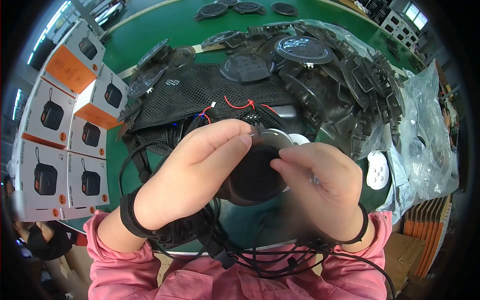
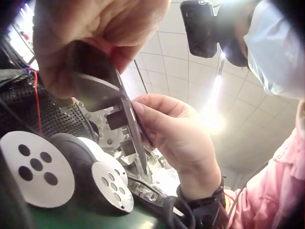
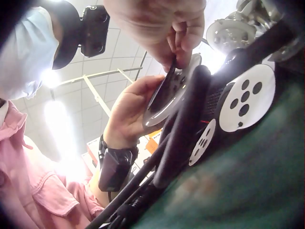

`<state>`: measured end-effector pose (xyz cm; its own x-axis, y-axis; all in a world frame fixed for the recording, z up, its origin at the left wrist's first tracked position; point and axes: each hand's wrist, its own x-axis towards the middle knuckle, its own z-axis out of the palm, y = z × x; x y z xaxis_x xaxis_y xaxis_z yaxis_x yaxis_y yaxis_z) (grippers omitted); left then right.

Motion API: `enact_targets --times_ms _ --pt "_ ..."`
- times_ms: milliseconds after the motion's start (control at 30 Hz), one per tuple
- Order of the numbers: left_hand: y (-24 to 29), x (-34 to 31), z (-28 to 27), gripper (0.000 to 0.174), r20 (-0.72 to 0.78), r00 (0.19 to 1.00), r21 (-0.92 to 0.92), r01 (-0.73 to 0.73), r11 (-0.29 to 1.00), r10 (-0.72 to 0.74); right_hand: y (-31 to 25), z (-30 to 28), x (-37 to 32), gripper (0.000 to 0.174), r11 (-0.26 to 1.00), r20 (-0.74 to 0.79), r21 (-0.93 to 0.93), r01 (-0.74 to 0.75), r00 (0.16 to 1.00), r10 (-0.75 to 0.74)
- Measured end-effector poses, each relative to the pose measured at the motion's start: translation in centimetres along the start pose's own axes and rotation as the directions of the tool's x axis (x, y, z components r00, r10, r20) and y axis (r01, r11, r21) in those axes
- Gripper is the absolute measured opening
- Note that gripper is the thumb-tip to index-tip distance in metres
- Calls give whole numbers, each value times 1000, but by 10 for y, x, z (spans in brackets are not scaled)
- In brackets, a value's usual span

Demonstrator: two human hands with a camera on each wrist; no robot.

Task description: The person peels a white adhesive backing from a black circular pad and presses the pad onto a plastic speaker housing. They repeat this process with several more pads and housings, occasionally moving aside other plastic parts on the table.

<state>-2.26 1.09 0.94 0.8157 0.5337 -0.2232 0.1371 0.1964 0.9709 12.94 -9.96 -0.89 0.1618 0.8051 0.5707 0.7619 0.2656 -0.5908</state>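
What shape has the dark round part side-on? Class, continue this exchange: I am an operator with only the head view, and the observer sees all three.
Observer: In the left wrist view the round part is a thin plate with a dark block on one face.
Operator: What do the hands hide?
Observer: Two white discs, five holes each, with a black piece between them.
Operator: And the grip?
Observer: In the right wrist view the right hand pinches the rim, and the left hand curls behind it.

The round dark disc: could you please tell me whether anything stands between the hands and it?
Nothing visible does. The left hand and the right hand both pinch the round dark disc at its rim, bare fingers directly on it.
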Motion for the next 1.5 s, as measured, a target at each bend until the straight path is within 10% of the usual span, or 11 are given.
enact_targets --times_ms 400,500,567,600,1100,1367,1500 --pt "5 -2 0 20 -32 999 13 19 1000 -19 2 -9 4 22 985 62 -162 51 997 -41" --pt "9 -2 1 21 -15 999 -190 48 981 -51 2 0 3 29 993 -50 75 -94 994 98" --pt "11 -3 2 23 -65 996 -226 51 973 -67 4 6 -3 36 442 277 735 -515 822 498" --pt "9 -2 1 23 -61 996 -222 47 974 -61 0 -1 0 40 184 453 761 -623 711 538" --pt "30 0 -18 18 59 998 -6 -1 1000 1 -4 -12 13 47 231 522 747 -624 765 378" --pt "84 53 -83 17 -404 839 317 -246 916 365 2 -7 4 42 117 604 715 -689 694 392" --pt "94 114 -129 15 -449 868 222 -124 967 214 5 -3 2 39 140 676 637 -758 637 370"
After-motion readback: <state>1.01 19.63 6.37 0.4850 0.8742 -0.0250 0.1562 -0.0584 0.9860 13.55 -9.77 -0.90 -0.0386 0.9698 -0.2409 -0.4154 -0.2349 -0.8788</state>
